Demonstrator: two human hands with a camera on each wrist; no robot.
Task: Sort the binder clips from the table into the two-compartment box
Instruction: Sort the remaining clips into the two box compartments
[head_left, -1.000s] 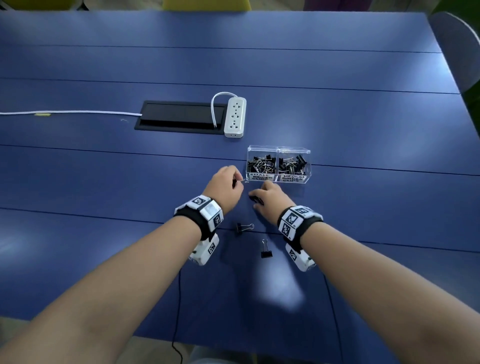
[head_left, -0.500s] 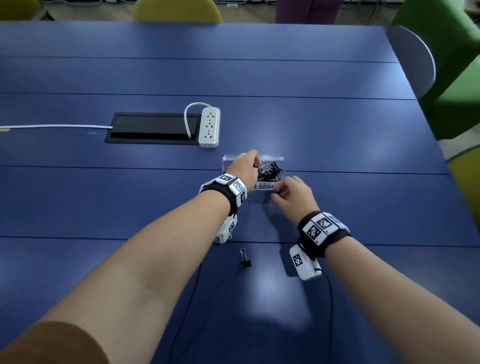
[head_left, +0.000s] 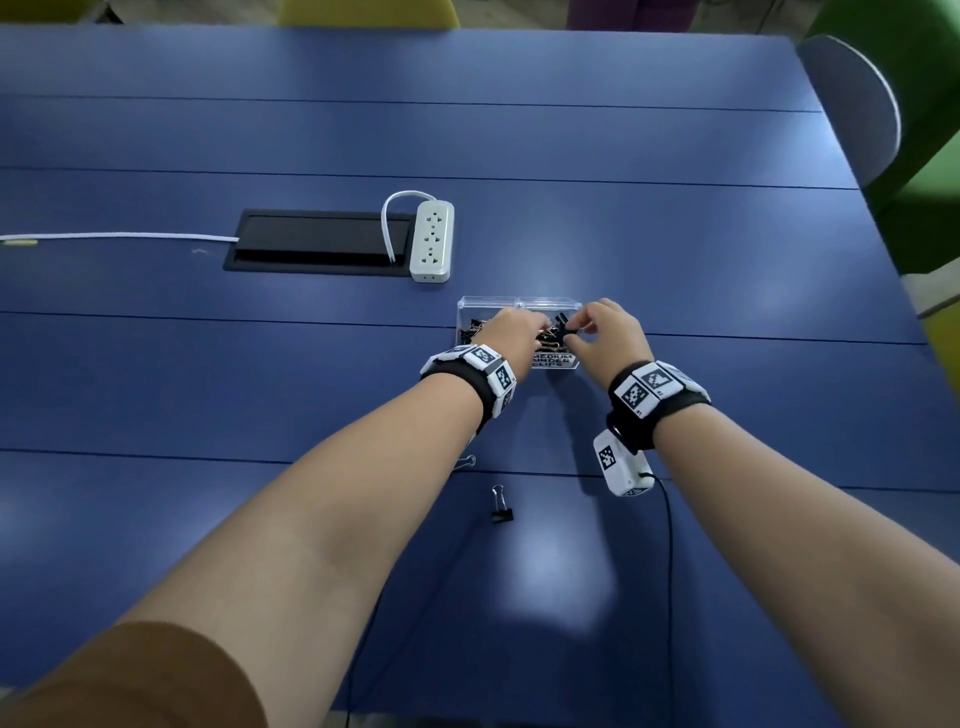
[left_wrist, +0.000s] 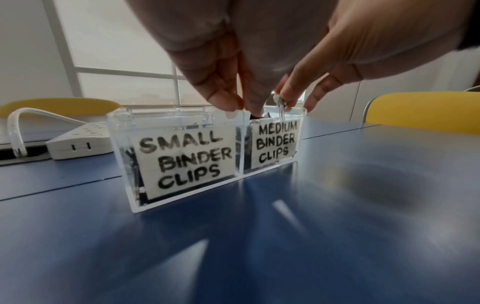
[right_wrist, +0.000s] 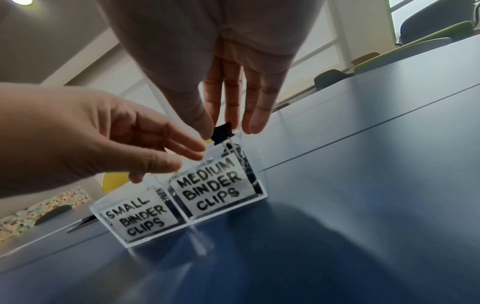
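A clear two-compartment box (head_left: 488, 302) (left_wrist: 182, 156) (right_wrist: 213, 193) labelled SMALL and MEDIUM BINDER CLIPS holds several black clips. My right hand (head_left: 608, 327) (right_wrist: 221, 115) pinches a black binder clip (head_left: 563, 326) (right_wrist: 223, 131) by its body between thumb and fingers over the medium compartment, wire handles hanging down. My left hand (head_left: 511, 327) (left_wrist: 239, 102) (right_wrist: 176, 152) hovers over the box's middle, fingers fairly straight and pointing down. A dark bit shows below its fingertips at the rim. On the table nearer me lie a black clip (head_left: 501, 512) and another clip (head_left: 467, 461) half hidden by my left forearm.
Behind the box to the left lie a white power strip (head_left: 432, 241) (left_wrist: 80, 142), a black cable hatch (head_left: 317, 241) and a white cable (head_left: 119, 236). A grey chair back (head_left: 857, 104) stands at the table's right edge. A thin black wire (head_left: 668, 545) trails from my right wrist.
Both hands rose from the table in front of the box to above it. The right hand brought its black clip along over the medium compartment.
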